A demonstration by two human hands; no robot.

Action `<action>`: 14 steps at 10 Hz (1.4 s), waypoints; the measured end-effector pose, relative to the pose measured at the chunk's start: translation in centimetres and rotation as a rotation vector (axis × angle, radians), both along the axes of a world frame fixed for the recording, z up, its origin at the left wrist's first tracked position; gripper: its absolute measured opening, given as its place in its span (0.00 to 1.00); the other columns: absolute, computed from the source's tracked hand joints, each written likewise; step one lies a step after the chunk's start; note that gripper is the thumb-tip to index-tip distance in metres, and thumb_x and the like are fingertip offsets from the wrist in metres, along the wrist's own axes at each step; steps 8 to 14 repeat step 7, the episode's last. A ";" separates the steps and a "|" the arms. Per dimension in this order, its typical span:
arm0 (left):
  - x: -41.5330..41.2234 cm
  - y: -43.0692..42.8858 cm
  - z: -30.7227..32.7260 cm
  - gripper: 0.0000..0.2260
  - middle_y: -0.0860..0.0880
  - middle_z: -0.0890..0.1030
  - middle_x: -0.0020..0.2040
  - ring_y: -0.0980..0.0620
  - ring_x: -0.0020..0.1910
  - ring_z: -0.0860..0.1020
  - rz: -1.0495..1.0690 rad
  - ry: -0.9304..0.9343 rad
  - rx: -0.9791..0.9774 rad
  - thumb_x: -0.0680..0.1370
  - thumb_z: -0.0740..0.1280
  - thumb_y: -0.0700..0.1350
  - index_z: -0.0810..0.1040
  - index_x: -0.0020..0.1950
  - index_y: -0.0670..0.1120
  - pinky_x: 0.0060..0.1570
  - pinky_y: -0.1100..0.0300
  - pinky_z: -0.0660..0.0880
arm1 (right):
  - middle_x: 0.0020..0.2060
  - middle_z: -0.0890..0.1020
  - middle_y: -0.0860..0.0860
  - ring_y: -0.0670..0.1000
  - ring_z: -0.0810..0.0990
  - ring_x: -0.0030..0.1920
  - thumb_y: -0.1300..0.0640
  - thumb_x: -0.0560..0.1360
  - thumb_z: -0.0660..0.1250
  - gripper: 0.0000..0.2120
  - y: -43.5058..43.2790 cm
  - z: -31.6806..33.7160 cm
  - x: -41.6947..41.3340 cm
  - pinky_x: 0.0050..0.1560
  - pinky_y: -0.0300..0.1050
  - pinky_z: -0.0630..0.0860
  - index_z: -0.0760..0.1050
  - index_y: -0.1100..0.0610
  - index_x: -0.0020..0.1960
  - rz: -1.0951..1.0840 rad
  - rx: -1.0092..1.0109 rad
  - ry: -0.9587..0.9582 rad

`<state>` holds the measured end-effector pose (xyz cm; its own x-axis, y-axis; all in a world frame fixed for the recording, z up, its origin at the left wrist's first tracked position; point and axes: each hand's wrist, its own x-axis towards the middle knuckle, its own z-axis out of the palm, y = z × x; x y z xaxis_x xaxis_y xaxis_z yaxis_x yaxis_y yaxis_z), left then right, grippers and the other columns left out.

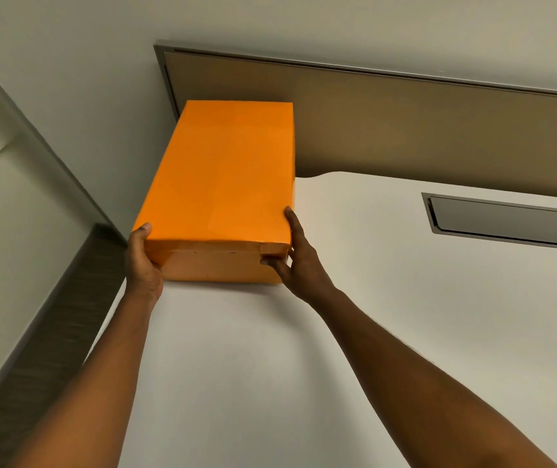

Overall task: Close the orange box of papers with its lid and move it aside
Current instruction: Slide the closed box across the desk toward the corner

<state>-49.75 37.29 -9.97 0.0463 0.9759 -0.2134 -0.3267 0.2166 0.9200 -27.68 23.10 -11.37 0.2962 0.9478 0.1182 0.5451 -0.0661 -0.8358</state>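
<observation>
The orange box stands on the white desk at its far left corner, its far end against the tan partition. Its orange lid sits flat on top and covers it, so the papers are hidden. My left hand grips the near left corner, thumb on the lid's edge. My right hand holds the near right corner, fingers along the right side and thumb against the front.
A tan partition panel with a metal frame runs along the desk's back edge. A grey recessed cable tray lies in the desk at the right. The wall and dark floor are to the left of the desk edge.
</observation>
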 end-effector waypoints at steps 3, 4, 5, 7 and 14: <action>0.0 0.2 -0.3 0.07 0.54 0.79 0.48 0.54 0.46 0.76 -0.006 0.063 0.002 0.79 0.59 0.49 0.76 0.49 0.55 0.45 0.57 0.72 | 0.76 0.61 0.53 0.57 0.72 0.68 0.53 0.74 0.71 0.47 -0.3 -0.9 -0.8 0.63 0.52 0.74 0.39 0.46 0.78 -0.041 -0.033 0.023; 0.0 0.2 -0.2 0.07 0.53 0.79 0.49 0.52 0.48 0.77 -0.004 0.087 -0.004 0.77 0.61 0.51 0.77 0.51 0.56 0.48 0.55 0.72 | 0.76 0.60 0.53 0.58 0.71 0.69 0.51 0.74 0.72 0.48 -0.2 -0.9 -0.7 0.61 0.48 0.74 0.38 0.45 0.78 -0.055 -0.053 0.032; -0.6 0.6 -0.2 0.14 0.50 0.79 0.55 0.49 0.54 0.77 -0.030 0.136 -0.005 0.73 0.64 0.56 0.76 0.57 0.56 0.54 0.51 0.72 | 0.76 0.60 0.53 0.58 0.70 0.69 0.51 0.73 0.72 0.48 -0.2 -0.8 -0.7 0.59 0.44 0.72 0.39 0.45 0.78 -0.077 -0.065 0.047; -0.8 -0.9 0.6 0.46 0.40 0.68 0.73 0.40 0.70 0.68 0.060 0.376 -0.068 0.65 0.66 0.69 0.59 0.75 0.45 0.68 0.43 0.67 | 0.77 0.59 0.53 0.58 0.67 0.71 0.53 0.73 0.73 0.50 -0.6 0.6 -1.7 0.60 0.45 0.70 0.37 0.46 0.78 -0.085 -0.042 0.081; -0.8 -0.9 0.6 0.46 0.40 0.68 0.73 0.40 0.70 0.68 0.060 0.376 -0.068 0.65 0.66 0.69 0.59 0.75 0.45 0.68 0.43 0.67 | 0.77 0.59 0.53 0.58 0.67 0.71 0.53 0.73 0.73 0.50 -0.6 0.6 -1.7 0.60 0.45 0.70 0.37 0.46 0.78 -0.085 -0.042 0.081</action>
